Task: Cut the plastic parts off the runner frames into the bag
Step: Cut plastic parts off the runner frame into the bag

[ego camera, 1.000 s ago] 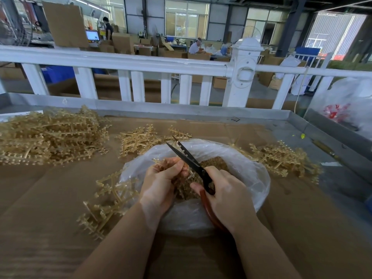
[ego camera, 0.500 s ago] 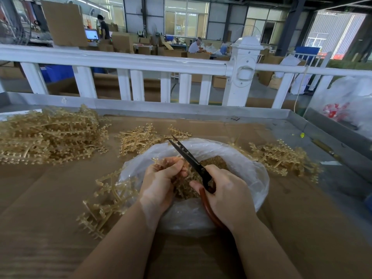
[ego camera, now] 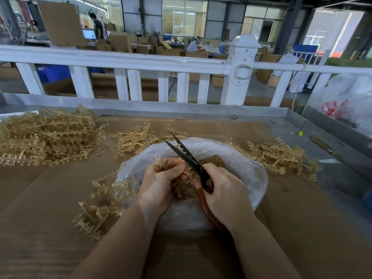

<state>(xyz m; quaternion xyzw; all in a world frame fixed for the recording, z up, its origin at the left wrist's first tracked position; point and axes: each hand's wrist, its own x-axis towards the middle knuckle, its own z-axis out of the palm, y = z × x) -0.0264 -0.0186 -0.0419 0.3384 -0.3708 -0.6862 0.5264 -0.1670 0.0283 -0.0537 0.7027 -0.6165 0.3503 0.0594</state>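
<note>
Since the earlier frames little has moved: both hands stay over the bag, and the scissors' blades have parted slightly wider. No legible brand or label appears; red print on a white sack (ego camera: 334,109) at the right edge cannot be read.

The cardboard-covered table (ego camera: 40,228) fills the lower frame. A large heap of runner frames (ego camera: 46,135) lies at middle left; smaller heaps lie at centre (ego camera: 134,139), at right (ego camera: 281,156), and beside the bag's left rim (ego camera: 102,200).

The clear bag (ego camera: 247,174) sits at centre, holding cut parts (ego camera: 215,161), largely hidden by the hands.

The left hand (ego camera: 159,186) grips a runner frame (ego camera: 163,161), fingers curled round it; most of it is concealed.

The right hand (ego camera: 225,194) grips the scissors (ego camera: 187,156); their long axis runs from lower right to upper left, with the tips pointing up-left. The red handle is partly covered.
</note>
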